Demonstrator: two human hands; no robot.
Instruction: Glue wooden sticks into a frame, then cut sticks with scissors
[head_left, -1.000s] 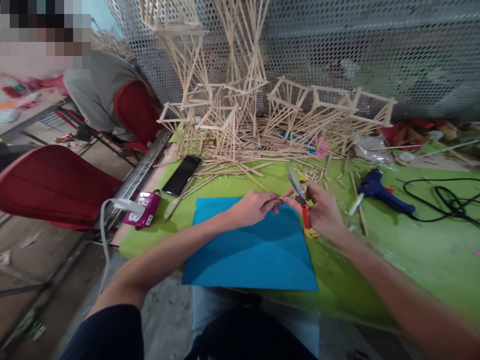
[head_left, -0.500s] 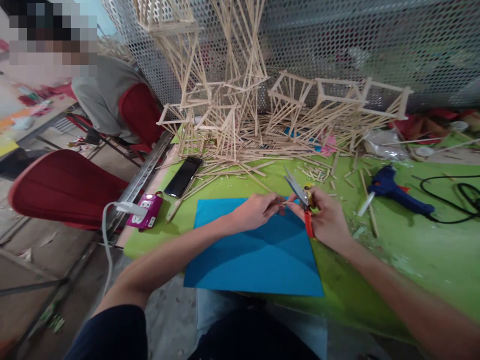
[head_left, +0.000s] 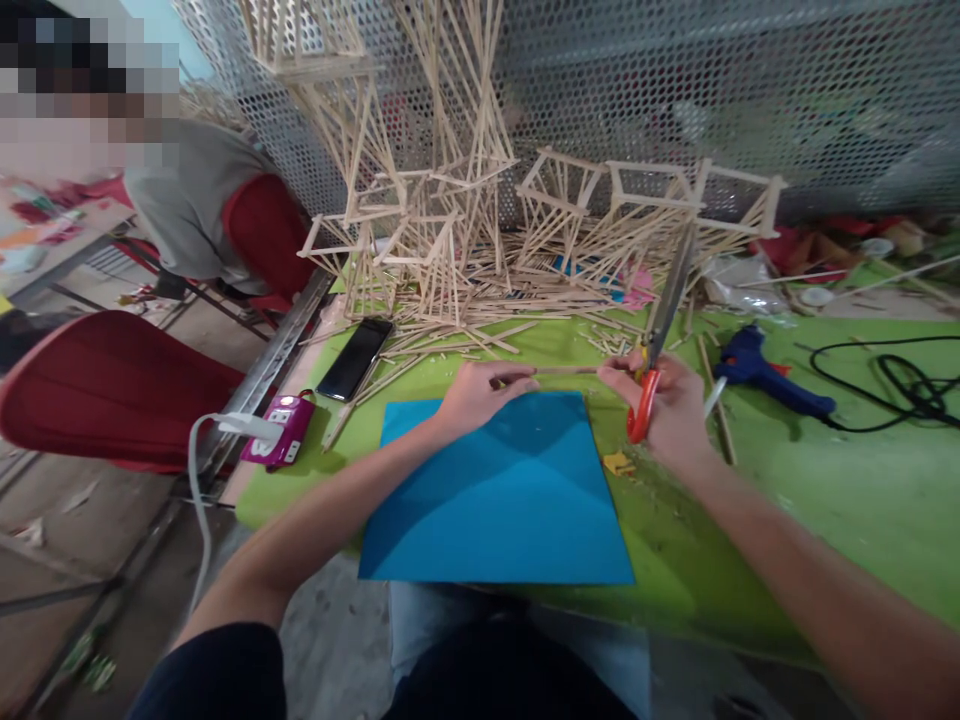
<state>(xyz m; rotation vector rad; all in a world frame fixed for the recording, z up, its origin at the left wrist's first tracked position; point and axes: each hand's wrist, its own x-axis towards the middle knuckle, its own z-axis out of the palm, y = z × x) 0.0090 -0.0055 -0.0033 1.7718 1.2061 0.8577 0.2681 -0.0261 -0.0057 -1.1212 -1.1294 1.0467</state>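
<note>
My left hand [head_left: 474, 392] pinches one end of a thin wooden stick [head_left: 564, 371] that lies level above the far edge of a blue paper sheet [head_left: 501, 493]. My right hand [head_left: 670, 405] grips red-handled scissors [head_left: 657, 335], blades pointing up and away, and its fingertips touch the stick's other end. Both hands hover over the green table [head_left: 840, 490].
Wooden stick frames and towers [head_left: 450, 220] and loose sticks fill the table's back. A black phone [head_left: 355, 358], a pink power strip [head_left: 276, 431], a blue glue gun [head_left: 761, 371] and a black cable [head_left: 892, 375] lie around. A seated person [head_left: 191, 200] and red chairs [head_left: 105, 385] are at left.
The hands have drawn apart, showing the stick stretched between them. The scissors swung from pointing up-left to pointing up-right, and the right hand shifted right.
</note>
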